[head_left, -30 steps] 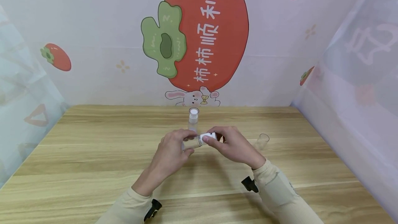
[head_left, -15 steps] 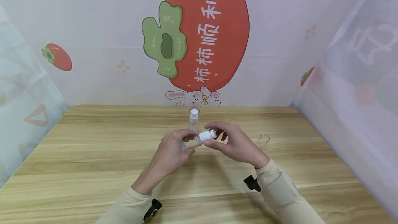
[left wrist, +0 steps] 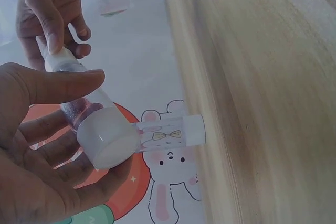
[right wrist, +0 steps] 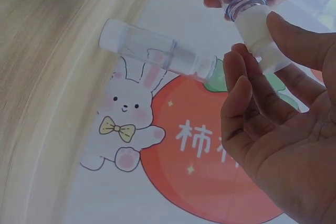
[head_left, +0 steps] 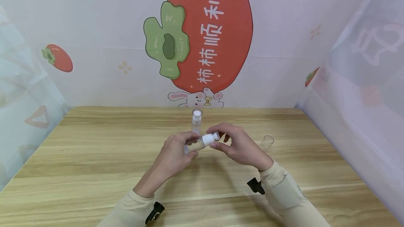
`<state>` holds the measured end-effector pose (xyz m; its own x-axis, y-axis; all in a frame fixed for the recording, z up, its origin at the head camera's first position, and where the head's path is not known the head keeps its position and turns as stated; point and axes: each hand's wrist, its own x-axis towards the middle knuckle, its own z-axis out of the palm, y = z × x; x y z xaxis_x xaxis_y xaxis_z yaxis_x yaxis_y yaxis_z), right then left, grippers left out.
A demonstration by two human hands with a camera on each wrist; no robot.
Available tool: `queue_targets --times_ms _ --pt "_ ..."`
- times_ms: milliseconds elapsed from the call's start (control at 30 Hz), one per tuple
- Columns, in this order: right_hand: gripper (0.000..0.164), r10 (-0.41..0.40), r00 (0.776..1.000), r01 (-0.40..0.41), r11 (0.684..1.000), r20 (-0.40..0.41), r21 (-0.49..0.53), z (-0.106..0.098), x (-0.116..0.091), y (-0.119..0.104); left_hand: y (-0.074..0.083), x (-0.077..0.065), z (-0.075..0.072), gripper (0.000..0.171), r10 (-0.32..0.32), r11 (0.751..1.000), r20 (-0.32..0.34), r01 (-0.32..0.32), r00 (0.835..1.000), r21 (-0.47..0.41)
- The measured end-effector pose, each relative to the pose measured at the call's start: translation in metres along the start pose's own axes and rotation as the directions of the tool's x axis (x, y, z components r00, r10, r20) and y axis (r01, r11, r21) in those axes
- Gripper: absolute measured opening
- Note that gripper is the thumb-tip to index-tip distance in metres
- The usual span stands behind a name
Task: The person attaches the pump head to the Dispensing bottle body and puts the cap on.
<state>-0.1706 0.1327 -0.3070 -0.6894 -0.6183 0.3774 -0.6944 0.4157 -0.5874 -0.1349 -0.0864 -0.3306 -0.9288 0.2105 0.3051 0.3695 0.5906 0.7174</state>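
In the head view my left hand (head_left: 173, 153) grips the clear body of a small pump bottle (left wrist: 90, 109), held tilted above the table. Its white base (left wrist: 107, 139) points toward the left wrist camera. My right hand (head_left: 238, 146) pinches the bottle's white pump head (right wrist: 256, 35) between thumb and fingertips; the thumb lies along its side in the right wrist view. Behind the hands a second clear bottle (head_left: 196, 120) with a white top stands upright, its lower part partly hidden by the left hand.
A small clear cap (head_left: 267, 143) stands on the wooden table (head_left: 94, 171) to the right of my right hand. A white printed sheet (head_left: 104, 34) with a big red persimmon rises behind the table's far edge, and more sheeting (head_left: 363, 80) hangs along the sides.
My right hand has loosened and shifted on the pump head, uncovering more of its white end. The left hand keeps its grip; the standing bottle and the cap have not moved.
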Motion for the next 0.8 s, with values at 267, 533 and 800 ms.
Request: queue_targets --times_ms 267,533,800 --pt "0.022 0.068 0.998 -0.068 0.998 0.016 0.001 0.0006 0.001 -0.0014 0.0018 -0.0014 0.0 0.041 0.034 0.997 -0.029 -0.032 0.999 0.064" --pt "0.012 0.137 0.99 -0.137 0.991 0.022 -0.015 0.0017 0.0028 -0.0033 0.0026 -0.0026 0.0001 0.043 0.086 0.99 -0.078 -0.076 0.993 0.12" --pt "0.021 0.161 0.987 -0.161 0.987 0.015 -0.014 0.0004 0.0018 -0.0041 0.002 -0.0024 0.0 0.043 0.084 0.991 -0.086 -0.074 0.993 0.111"
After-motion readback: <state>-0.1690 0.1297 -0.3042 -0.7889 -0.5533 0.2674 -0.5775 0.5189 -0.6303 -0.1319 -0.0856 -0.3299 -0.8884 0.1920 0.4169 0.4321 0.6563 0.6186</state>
